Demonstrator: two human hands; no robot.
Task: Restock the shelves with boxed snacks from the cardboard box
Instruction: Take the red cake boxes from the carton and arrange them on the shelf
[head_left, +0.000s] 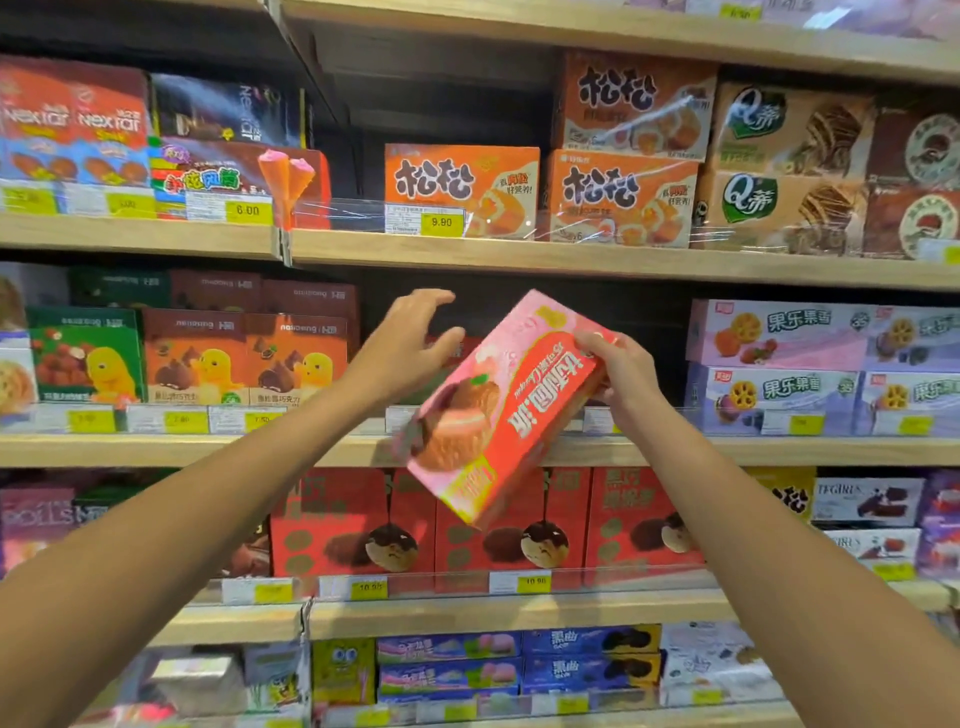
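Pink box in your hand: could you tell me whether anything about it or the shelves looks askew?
Yes: the pink box hangs tilted with its print upside down, gripped by the right hand before a gap on the middle shelf. Nothing else stands out.

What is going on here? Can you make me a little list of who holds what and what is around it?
held thing: pink snack box, tilted
right hand: grips the box's upper end
left hand: open, fingers spread, beside the box
behind it: middle shelf
left of it: brown boxes
right of it: purple boxes
below: red boxes
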